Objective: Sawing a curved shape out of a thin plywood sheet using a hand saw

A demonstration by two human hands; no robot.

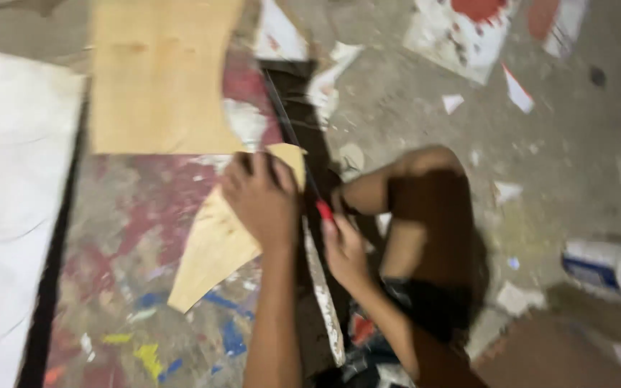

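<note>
My left hand (260, 197) presses flat on a small piece of light plywood (213, 248) that lies on a paint-splattered board (131, 237). My right hand (343, 248) grips the red handle of a thin saw (292, 133), whose dark blade runs up and away along the plywood's right edge. A larger plywood sheet (156, 72) with a curved cut edge lies just beyond. The picture is blurred by motion.
My bent knee (425, 215) is at the right of the saw. A white sheet (8, 201) covers the left side. Paper scraps and a red-stained white board (461, 32) litter the concrete floor. A white and blue container (609, 266) lies at the right edge.
</note>
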